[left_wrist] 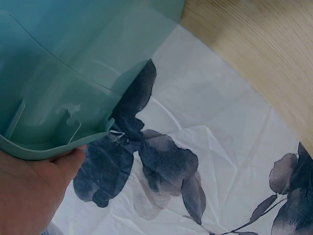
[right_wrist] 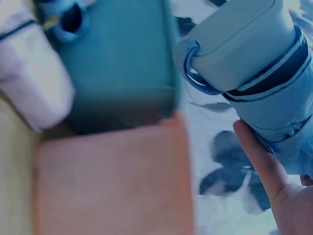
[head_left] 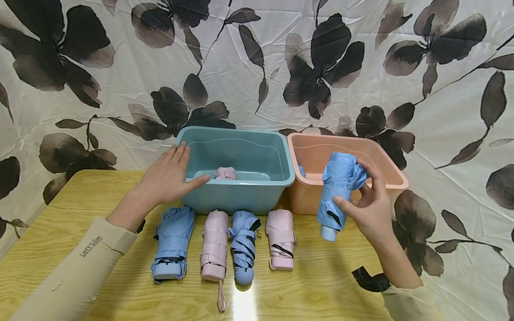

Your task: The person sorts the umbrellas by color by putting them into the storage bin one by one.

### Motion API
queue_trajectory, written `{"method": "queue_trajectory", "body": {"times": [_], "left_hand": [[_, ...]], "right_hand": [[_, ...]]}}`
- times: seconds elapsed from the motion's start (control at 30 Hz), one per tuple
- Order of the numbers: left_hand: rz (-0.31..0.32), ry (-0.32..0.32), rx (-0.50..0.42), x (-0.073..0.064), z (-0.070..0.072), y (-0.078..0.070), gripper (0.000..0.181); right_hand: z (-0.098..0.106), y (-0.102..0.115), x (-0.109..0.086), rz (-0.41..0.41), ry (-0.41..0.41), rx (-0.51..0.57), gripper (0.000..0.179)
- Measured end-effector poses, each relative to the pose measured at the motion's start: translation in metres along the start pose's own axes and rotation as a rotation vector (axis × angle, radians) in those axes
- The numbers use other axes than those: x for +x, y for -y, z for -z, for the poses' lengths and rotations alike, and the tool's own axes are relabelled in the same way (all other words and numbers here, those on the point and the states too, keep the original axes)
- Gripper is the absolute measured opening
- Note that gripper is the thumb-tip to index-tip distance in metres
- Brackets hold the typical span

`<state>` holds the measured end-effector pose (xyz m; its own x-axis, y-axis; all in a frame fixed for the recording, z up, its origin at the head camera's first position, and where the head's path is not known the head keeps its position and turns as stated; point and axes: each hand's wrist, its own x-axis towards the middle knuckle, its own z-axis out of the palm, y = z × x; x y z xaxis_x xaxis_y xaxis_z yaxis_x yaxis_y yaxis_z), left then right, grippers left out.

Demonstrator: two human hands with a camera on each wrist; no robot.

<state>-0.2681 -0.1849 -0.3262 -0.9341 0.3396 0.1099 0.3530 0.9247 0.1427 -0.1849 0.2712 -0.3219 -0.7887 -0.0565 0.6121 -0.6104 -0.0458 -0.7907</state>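
Note:
My right hand (head_left: 373,207) grips a folded blue umbrella (head_left: 336,187) between thumb and fingers, raised over the front rim of the peach bin (head_left: 309,200). The umbrella's flat handle end and cord loop show in the right wrist view. At the left corner of the teal bin (head_left: 237,198), my left hand (head_left: 162,178) lies with its fingers straight at the rim. Inside the teal bin sits a pink folded umbrella (head_left: 225,173). A bit of blue fabric (head_left: 302,171) shows in the peach bin, mostly hidden.
In a row before the bins lie a blue umbrella (head_left: 173,243), a pink umbrella (head_left: 214,245) with a wrist strap, another blue umbrella (head_left: 243,247) and a shorter pink one (head_left: 281,240). Floral cloth (head_left: 257,58) hangs behind the wooden table (head_left: 120,294).

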Motion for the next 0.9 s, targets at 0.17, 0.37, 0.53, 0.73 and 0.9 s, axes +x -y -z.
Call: {"method": "queue_trajectory", "body": {"times": [0.17, 0.37, 0.53, 0.73, 0.9], "left_hand": [[0.001, -0.001, -0.003, 0.001, 0.000, 0.000, 0.106], [0.007, -0.002, -0.004, 0.001, 0.000, 0.000, 0.106], [0.009, -0.002, -0.005, 0.001, 0.001, 0.000, 0.106], [0.008, -0.001, 0.001, 0.001, 0.000, 0.001, 0.107], [0.006, 0.002, 0.002, 0.000, 0.000, 0.000, 0.108]], "right_hand": [[0.009, 0.011, 0.034, 0.021, -0.099, -0.033, 0.090], [0.021, 0.007, 0.075, -0.035, -0.162, -0.170, 0.087], [0.031, -0.007, 0.106, -0.130, -0.159, -0.416, 0.087], [0.040, -0.032, 0.136, -0.266, -0.100, -0.614, 0.089], [0.045, -0.060, 0.148, -0.337, -0.006, -0.669, 0.092]]}}
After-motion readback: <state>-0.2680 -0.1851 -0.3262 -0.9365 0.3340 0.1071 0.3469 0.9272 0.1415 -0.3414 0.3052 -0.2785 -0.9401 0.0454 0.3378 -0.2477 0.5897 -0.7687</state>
